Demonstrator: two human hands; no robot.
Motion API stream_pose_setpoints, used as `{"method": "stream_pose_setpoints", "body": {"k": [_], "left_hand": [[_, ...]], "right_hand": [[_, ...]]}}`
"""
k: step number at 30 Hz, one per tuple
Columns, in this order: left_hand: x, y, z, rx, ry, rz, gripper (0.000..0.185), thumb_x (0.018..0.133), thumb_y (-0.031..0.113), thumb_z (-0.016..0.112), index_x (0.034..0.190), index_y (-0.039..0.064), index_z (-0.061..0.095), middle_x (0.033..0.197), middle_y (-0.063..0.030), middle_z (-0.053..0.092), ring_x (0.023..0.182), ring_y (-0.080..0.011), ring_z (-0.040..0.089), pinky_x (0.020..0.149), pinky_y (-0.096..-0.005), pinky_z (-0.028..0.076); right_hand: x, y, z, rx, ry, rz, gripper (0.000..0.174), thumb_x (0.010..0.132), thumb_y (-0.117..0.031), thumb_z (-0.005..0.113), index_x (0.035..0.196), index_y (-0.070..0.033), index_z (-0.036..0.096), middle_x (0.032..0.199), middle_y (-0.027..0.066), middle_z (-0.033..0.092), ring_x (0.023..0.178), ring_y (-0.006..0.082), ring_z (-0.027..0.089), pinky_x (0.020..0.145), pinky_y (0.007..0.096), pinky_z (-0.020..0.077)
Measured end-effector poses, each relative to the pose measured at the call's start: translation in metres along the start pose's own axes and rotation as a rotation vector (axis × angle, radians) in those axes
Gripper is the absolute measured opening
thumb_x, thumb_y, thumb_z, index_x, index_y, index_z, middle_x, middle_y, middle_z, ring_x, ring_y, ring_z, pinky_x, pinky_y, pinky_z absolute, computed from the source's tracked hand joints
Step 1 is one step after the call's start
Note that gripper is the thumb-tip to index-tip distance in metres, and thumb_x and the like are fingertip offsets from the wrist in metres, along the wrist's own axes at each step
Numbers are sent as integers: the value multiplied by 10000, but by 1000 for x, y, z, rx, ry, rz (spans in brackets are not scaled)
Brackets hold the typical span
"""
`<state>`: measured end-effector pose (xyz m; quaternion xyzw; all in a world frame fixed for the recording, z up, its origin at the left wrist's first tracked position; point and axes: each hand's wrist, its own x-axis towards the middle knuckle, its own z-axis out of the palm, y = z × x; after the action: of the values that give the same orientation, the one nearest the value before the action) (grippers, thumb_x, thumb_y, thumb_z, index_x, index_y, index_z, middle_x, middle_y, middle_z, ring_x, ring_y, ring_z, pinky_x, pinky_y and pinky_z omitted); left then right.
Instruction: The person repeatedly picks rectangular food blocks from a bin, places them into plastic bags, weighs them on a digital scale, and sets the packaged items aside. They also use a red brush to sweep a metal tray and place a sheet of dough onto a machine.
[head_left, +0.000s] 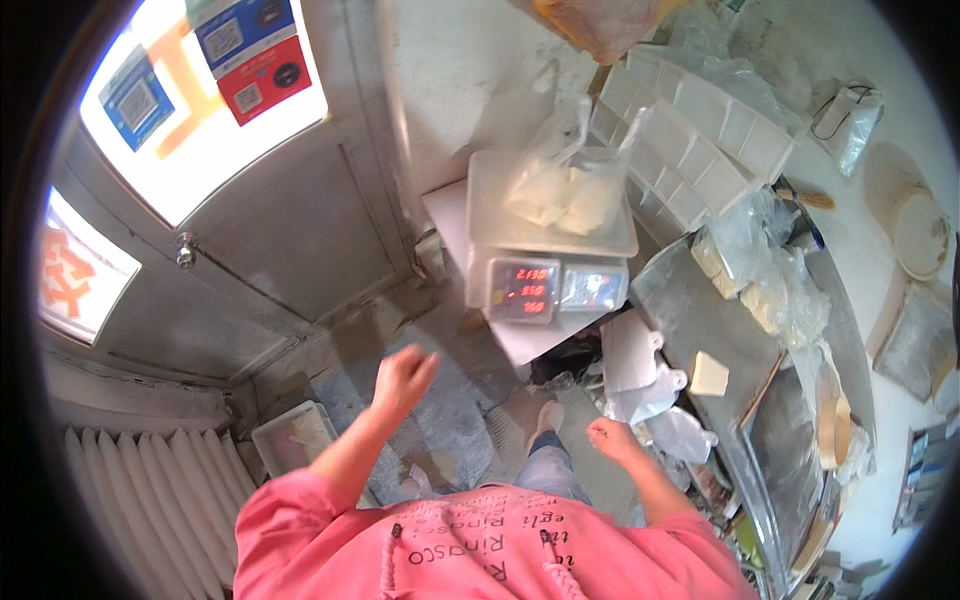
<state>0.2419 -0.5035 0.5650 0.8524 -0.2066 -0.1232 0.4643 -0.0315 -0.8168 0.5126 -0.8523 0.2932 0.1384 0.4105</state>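
My left hand (405, 375) is raised in front of me over the floor, fingers curled, with nothing seen in it. Lower and to the right, my right hand (611, 439) hangs beside the metal worktable with loosely curled fingers; it too shows nothing held. Ahead of me stands a digital scale (523, 291) with red lit digits. On its pan (487, 225) rests a clear plastic bag (574, 199) with pale pieces inside, its handles upright. Neither hand touches the scale or the bag.
To the right runs a metal worktable (667, 300) with a pale block (709, 375) and bagged pale blocks (761, 304). White plastic crates (697, 142) lean behind it. A metal door (300, 217) is at left, above a white radiator (157, 495) and a plastic tub (296, 435).
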Motion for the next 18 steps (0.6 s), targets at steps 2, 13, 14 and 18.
{"method": "stream_pose_setpoints", "body": {"k": [2, 13, 14, 18], "left_hand": [[77, 95, 32, -92, 166, 212, 234, 802, 231, 648, 791, 11, 572, 622, -128, 557, 576, -240, 563, 561, -344, 449], [307, 158, 81, -412, 238, -159, 518, 865, 368, 529, 1277, 62, 455, 1225, -139, 506, 1149, -238, 459, 960, -362, 339], [307, 138, 86, -507, 274, -107, 522, 887, 367, 504, 1308, 66, 433, 1272, -126, 482, 1182, -221, 435, 981, -354, 323], [302, 97, 114, -750, 81, -274, 634, 897, 486, 477, 1344, 43, 402, 1331, -104, 429, 1170, -214, 434, 957, -358, 351]], "right_hand": [[24, -23, -39, 65, 21, -194, 137, 834, -181, 571, 860, -56, 620, 755, 105, 647, 707, 261, 633, 646, 329, 492], [264, -169, -191, 1068, 88, -207, 290, 915, -241, 526, 1147, -66, 537, 1112, 48, 564, 1012, 150, 505, 838, 294, 401], [276, -178, -188, 1085, 70, -114, 314, 916, -240, 522, 1176, -65, 521, 1142, 50, 555, 1031, 163, 507, 853, 309, 405], [305, -200, -160, 1166, 51, -151, 509, 893, -251, 491, 1347, -79, 338, 1300, 108, 454, 1168, 239, 454, 971, 373, 370]]}}
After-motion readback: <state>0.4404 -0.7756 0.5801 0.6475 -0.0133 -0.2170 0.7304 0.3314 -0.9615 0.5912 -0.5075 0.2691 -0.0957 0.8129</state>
